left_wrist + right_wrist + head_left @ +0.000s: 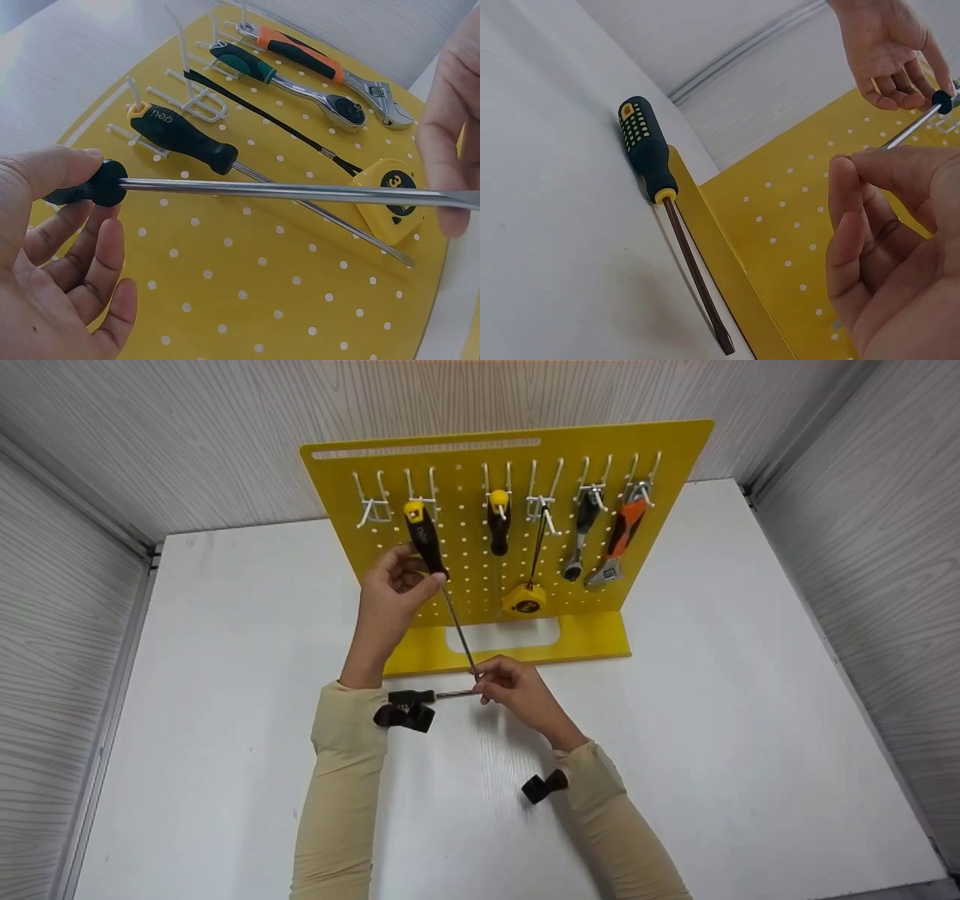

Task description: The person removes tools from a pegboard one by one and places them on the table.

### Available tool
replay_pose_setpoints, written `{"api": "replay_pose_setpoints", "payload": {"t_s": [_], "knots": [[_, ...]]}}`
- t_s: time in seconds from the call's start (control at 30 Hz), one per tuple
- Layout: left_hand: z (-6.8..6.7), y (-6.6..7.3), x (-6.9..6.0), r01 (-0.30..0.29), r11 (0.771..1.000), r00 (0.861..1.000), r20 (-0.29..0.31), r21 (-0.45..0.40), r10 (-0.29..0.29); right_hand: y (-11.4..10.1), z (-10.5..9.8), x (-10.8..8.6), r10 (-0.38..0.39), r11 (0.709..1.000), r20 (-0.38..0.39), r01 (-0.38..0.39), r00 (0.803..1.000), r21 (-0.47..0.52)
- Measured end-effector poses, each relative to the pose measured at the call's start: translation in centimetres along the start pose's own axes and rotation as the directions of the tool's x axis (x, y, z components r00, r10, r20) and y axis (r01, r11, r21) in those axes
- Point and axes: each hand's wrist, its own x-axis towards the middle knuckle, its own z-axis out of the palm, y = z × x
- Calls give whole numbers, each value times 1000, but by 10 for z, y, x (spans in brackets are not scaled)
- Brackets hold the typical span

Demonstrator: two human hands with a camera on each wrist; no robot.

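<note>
You are holding the raised screwdriver (426,540) in front of the board and above the table, its dark handle up, its yellow end on top and its metal shaft slanting down toward you. Your left hand (391,591) is pinching it at the lower end of the handle, thumb and fingers clamped together there, while your other fingers are curling loosely beside it. Your right hand (517,690) is pinching the far end of the shaft between thumb and finger. In the head view the handle's top is overlapping a white hook (422,500); you cannot tell whether they are touching. Just below, the lying screwdriver (649,154) is resting on the white table (225,750) alongside the board's yellow base (600,637), its flat tip showing in the right wrist view. Behind your hands the yellow pegboard (637,444) is standing upright. To the right of the raised one, the hanging screwdriver (499,529) is pointing downward from its hook; next along, a yellow tape measure (527,598) is dangling by a black cord, then a ratchet (580,540) and an orange-and-black adjustable wrench (624,531) are hanging. Beige sleeves (341,795) are covering your forearms.
</note>
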Motion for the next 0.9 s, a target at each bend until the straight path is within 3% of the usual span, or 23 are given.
{"api": "replay_pose_setpoints", "payload": {"t_s": [0.4,0.9], "knots": [[-1,2,-7,-30,1000,1000,-3,-5,30,-2,2,-2,-26,999,29,26,999,20],[-2,10,-15,-84,996,996,-16,43,84,-6,2,-5,-11,999,-11,11,1000,-33]]}}
